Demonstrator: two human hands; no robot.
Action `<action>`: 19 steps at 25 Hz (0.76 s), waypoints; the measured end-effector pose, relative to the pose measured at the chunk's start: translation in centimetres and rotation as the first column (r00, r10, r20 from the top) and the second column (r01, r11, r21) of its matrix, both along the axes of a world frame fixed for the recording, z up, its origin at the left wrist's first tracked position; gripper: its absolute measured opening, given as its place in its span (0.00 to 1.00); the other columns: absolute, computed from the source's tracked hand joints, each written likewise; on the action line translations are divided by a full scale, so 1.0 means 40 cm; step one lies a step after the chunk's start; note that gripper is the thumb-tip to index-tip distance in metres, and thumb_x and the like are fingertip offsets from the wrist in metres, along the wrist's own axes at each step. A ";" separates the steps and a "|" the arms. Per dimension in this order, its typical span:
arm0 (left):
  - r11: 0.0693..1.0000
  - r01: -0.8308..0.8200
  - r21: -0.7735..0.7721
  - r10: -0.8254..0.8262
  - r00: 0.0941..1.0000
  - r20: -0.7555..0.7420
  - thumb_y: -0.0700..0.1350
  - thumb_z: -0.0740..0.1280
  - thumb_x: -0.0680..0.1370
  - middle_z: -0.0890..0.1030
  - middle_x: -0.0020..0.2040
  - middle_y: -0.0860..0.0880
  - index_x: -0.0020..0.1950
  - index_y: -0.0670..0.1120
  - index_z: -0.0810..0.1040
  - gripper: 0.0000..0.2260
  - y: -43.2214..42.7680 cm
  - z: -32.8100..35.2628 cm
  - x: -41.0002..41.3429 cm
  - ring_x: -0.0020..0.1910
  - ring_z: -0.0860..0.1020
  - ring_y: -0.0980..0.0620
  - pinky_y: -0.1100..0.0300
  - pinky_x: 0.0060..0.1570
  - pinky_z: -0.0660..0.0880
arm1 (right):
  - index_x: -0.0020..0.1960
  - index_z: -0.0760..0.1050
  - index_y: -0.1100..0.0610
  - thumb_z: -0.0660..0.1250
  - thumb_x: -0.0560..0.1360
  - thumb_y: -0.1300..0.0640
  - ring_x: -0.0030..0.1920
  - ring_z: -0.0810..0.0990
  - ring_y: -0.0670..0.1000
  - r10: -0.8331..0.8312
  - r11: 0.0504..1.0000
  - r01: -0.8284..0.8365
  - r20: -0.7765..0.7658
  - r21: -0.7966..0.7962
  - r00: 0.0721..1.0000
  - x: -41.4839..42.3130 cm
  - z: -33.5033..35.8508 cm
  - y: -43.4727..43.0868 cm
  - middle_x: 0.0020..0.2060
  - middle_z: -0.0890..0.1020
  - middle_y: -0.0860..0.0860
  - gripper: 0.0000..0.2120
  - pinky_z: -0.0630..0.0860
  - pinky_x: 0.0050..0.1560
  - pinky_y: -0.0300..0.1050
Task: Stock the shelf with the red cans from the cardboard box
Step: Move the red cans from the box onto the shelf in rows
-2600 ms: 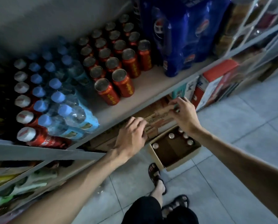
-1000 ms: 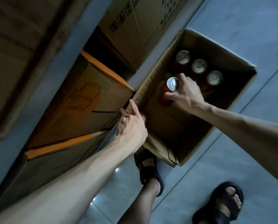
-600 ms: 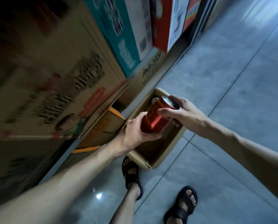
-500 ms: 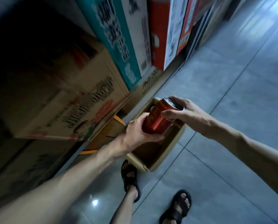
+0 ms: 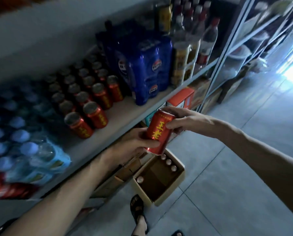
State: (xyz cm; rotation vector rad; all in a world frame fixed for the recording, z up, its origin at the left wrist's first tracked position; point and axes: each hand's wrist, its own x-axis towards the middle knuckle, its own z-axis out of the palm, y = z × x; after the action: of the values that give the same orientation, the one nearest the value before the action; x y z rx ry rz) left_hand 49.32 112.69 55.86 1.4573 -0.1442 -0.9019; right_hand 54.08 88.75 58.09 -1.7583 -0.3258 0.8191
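Observation:
A red can (image 5: 159, 132) with yellow characters is held in the air just off the shelf's front edge, tilted. My left hand (image 5: 135, 142) grips its lower half and my right hand (image 5: 179, 122) grips its top. Below it on the floor stands the open cardboard box (image 5: 179, 183), with several can tops showing along its far side and one in its near corner. On the grey shelf (image 5: 123, 114), several red cans (image 5: 94, 99) stand in rows; bare shelf lies in front of them.
Shrink-wrapped blue-capped bottles (image 5: 23, 142) fill the shelf's left part. Blue can packs (image 5: 145, 68) stand right of the red cans, with clear bottles (image 5: 200, 36) beyond. Cartons (image 5: 179, 99) sit under the shelf. My sandalled foot (image 5: 137, 210) is beside the box on the tiled floor.
My right hand took a can out of the box, my left hand joined it, and both lifted it to shelf height. The view swung up from the floor to the shelf.

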 end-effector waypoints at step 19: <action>0.878 -0.438 0.191 0.373 0.878 0.300 0.52 0.80 0.63 0.82 0.57 0.59 0.57 0.63 0.76 0.26 0.250 0.071 0.048 0.56 0.79 0.64 0.61 0.60 0.72 | 0.58 0.76 0.46 0.74 0.68 0.38 0.46 0.83 0.41 0.125 0.971 -0.057 0.286 -0.233 0.950 0.152 0.111 0.378 0.49 0.84 0.45 0.23 0.79 0.44 0.37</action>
State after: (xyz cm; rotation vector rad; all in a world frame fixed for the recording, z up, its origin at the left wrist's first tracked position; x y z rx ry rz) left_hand 51.24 122.69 58.69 1.7575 0.0957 -0.3909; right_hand 60.16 103.88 62.53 -2.0967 -0.5373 0.6727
